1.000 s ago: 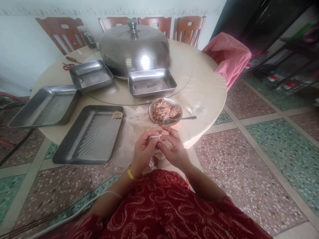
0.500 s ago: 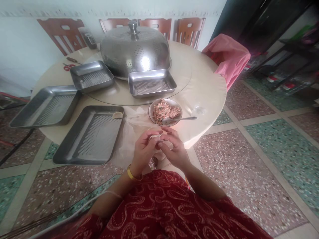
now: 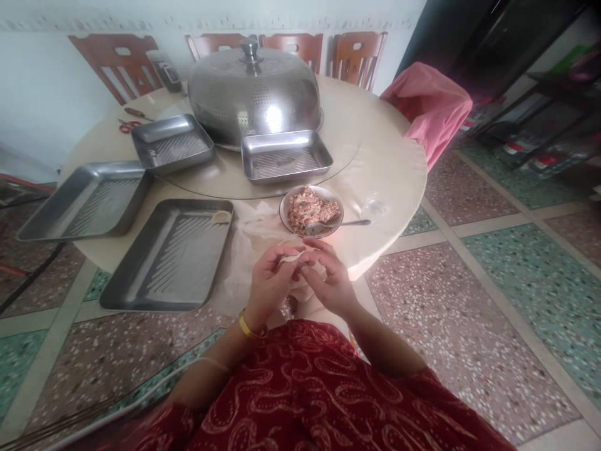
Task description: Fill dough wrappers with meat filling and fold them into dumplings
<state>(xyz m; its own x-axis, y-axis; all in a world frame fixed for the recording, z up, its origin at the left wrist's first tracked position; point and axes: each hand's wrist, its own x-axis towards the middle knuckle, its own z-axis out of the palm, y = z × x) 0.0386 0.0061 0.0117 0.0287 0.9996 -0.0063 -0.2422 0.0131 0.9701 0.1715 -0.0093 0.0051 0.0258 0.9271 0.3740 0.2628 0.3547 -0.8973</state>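
Note:
Between my two hands is a pale folded dumpling (image 3: 292, 257), its edge pinched by the fingers of both. My left hand (image 3: 270, 279), with a yellow band at the wrist, grips its left side. On the other side, my right hand (image 3: 331, 282) presses the edge between thumb and fingers. The fingers hide most of the dumpling. Just beyond them, a bowl (image 3: 282, 213) holds pink minced filling (image 3: 310, 207) flecked with green, and a metal spoon (image 3: 354, 223) rests in it. One finished dumpling (image 3: 221, 217) lies in the large metal tray (image 3: 109, 297) at the left.
More metal trays stand at the left (image 3: 28, 228), further back (image 3: 173, 166) and behind the bowl (image 3: 287, 176). A big perforated steel dome (image 3: 253, 94) sits on the turntable. Thin plastic sheeting (image 3: 241, 250) lies beside the tray. Red scissors (image 3: 128, 127) and a clear cup (image 3: 375, 205) are on the table.
My fingers have shifted slightly along the dumpling's edge, and both hands have moved a touch left. Bowl, spoon and trays stay where they were.

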